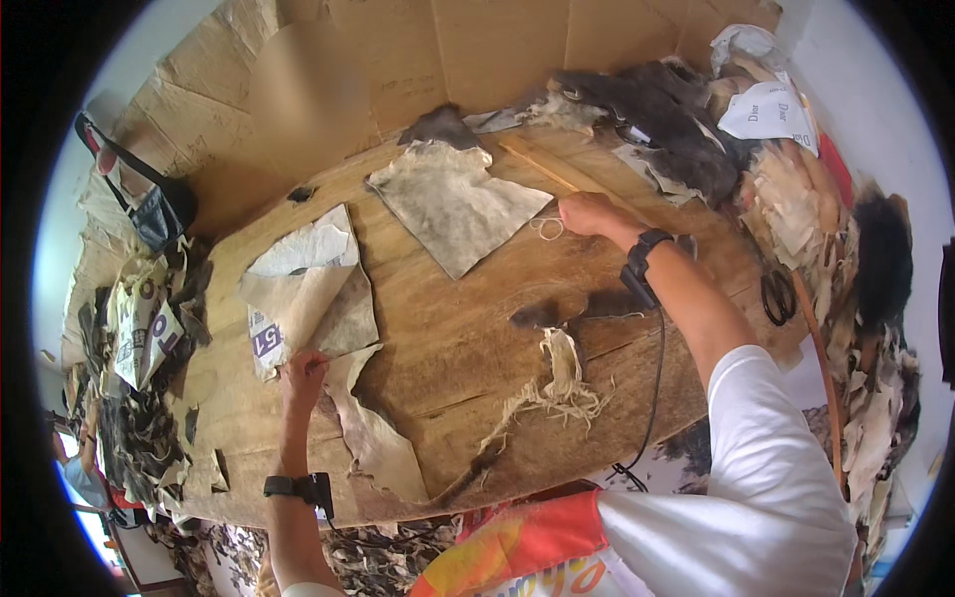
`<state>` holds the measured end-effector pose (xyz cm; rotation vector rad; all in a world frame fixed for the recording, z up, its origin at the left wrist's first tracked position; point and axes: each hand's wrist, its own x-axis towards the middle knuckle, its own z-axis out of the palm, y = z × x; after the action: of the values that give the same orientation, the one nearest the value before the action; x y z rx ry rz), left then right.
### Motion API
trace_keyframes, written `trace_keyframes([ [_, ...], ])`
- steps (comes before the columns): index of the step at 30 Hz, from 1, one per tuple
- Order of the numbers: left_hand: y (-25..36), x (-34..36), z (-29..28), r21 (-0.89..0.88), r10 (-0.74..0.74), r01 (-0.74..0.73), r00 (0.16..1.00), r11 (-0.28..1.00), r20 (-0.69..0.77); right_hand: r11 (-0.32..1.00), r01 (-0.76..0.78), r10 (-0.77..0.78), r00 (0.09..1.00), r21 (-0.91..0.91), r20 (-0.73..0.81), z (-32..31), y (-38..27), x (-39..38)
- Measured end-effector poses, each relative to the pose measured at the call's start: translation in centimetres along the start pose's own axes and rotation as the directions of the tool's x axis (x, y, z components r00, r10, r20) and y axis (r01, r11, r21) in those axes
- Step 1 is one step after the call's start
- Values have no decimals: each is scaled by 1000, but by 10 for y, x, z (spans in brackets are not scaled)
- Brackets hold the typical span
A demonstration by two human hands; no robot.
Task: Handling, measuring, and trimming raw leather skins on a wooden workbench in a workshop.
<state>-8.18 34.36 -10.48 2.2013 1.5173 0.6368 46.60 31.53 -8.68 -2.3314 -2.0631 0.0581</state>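
cream folded hide [300,297] on a brown wooden board [438,333], near edge seemingly pinched by the left hand [302,376]. farther off, the right hand [590,214] seemingly grips thin white string [546,228] beside grey furred hide [463,209]. apparent step: arranging pieces; next move calls for careful flattening.

Head view: one wide fisheye, left of a head-worn pair; looks down and forward over the wooden desk [438,328], near, toward cardboard [507,60] beyond its far edge; rim dark, straight edges bent.

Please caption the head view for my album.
Left hand at a pale hide; right hand with white string beside a grey hide.
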Motion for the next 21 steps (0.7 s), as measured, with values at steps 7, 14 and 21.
trace_keyframes([
  [7, -13, 8, 3, -105, 101, -98, 995, 990, 18, 907, 9, -82, 984, 421, 155, -89, 4, -19],
  [14, -25, 7, 7, -53, 138, -137, 990, 989, 18, 189, -162, -190, 962, 968, 198, -155, -102, -29],
  [21, -6, 2, 3, -142, 47, -44, 999, 989, 17, 512, 199, -362, 932, 836, 0, -141, -227, 2],
])
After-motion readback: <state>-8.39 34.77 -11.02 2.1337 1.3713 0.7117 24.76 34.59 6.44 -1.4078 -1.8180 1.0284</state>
